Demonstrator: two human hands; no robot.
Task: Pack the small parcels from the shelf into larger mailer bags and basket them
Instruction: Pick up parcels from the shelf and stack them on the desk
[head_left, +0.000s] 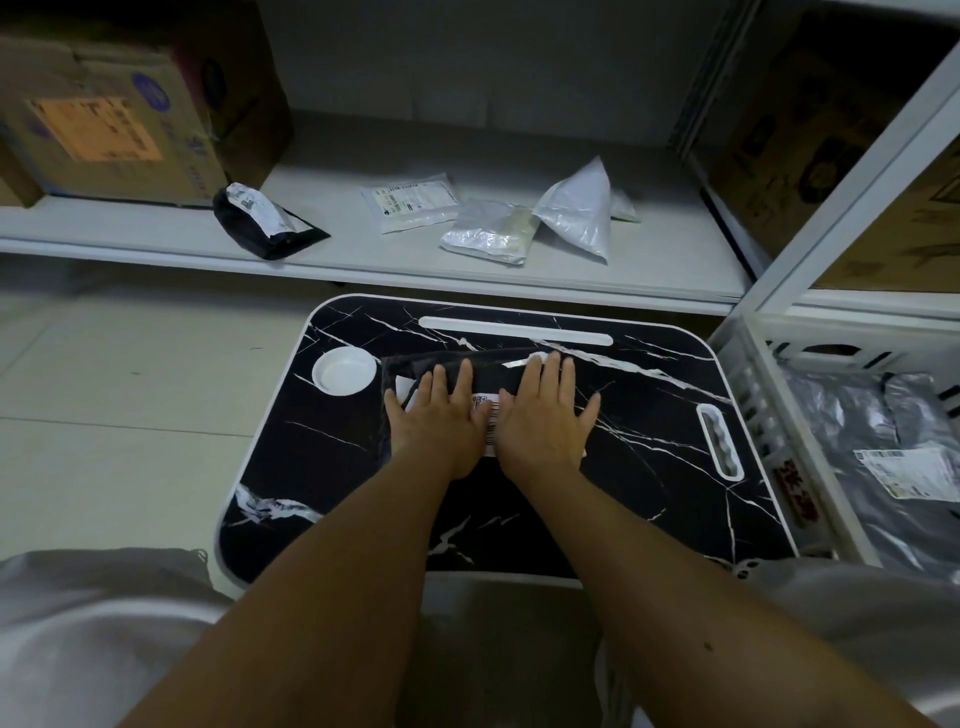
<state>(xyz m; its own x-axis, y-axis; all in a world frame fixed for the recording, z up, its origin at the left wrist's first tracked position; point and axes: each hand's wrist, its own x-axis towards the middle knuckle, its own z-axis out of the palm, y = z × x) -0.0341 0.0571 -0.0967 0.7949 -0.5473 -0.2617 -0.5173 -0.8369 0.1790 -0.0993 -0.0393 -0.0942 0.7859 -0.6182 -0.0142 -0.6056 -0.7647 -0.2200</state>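
A black mailer bag (498, 366) with a white barcode label lies flat on the black marble-patterned lap table (649, 467). My left hand (439, 415) and my right hand (545, 415) press down on it side by side, palms flat and fingers spread. On the shelf (337, 249) behind lie a small black parcel (265, 221), a flat white parcel (410, 202), a silvery parcel (491, 234) and a white pointed parcel (582, 208). A white basket (769, 410) at the right holds grey mailer bags (857, 431), one with a label.
Cardboard boxes (104, 130) stand on the shelf's left end. More boxes (831, 130) fill the rack at the right behind a white upright. The table has a white round cup recess (344, 370) and a slot (514, 331). Pale floor tiles lie to the left.
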